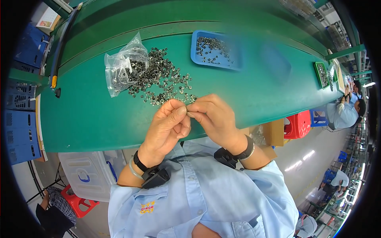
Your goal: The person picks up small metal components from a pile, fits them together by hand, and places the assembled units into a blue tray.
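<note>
Close together over the near part of the green bench, my left hand and my right hand meet at their fingertips. Both are closed in a pinch around one small dark metal part, mostly hidden by the fingers. Just beyond them spreads a loose pile of small metal parts, dark and silvery. A clear plastic bag lies on its side at the pile's left, with more of these parts inside. Farther back, a blue tray holds scattered parts of similar look.
The green bench top ends close to my body. At its far right stands a green tray of small parts. A lidded clear storage box is below left; a red stool and cardboard box are below right. Other people sit farther off.
</note>
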Available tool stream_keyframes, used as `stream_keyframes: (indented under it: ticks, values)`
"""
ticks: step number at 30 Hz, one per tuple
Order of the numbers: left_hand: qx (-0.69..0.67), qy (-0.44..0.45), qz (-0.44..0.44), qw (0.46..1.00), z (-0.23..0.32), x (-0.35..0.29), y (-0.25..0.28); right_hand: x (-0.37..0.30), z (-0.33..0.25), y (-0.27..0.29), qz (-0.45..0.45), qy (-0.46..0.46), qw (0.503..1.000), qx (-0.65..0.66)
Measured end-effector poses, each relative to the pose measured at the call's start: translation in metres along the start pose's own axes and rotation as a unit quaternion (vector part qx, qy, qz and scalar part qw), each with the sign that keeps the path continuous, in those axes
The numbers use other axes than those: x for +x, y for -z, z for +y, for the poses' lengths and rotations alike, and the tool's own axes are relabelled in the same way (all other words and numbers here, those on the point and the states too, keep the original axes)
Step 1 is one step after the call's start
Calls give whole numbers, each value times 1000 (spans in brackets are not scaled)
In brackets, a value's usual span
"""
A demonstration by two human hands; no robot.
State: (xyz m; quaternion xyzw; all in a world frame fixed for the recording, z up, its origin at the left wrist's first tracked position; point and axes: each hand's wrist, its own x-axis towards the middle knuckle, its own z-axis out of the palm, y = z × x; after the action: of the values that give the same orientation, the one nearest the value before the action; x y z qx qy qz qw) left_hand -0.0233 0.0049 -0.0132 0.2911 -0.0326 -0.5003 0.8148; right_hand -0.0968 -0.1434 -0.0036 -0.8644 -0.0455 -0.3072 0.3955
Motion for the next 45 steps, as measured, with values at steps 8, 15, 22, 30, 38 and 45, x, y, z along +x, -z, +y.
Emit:
stream_keyframes:
  ticks: [8, 15, 22, 30, 38, 45]
  values:
    - [29, -40, 24, 998, -5, 2, -2, -1, 0, -1, 3, -4, 1000, -9]
    - [79, -41, 45, 995, 5, -4, -14, 0, 2, 0, 10, -4, 1000, 16]
    - [-7, -14, -8, 1000, 1, -6, -10, -1, -1, -1, 13, -40, 991, 130]
    - [22, -11, -36, 999, 5, -7, -7, 4, 0, 3, -6, 23, 994, 103]
    - [62, -6, -18, 998, 14, -7, -8, 10, -1, 7, -25, 52, 997, 59]
    - [134, -19, 18, 991, 17, -6, -10, 11, 0, 8, -45, 45, 998, 15]
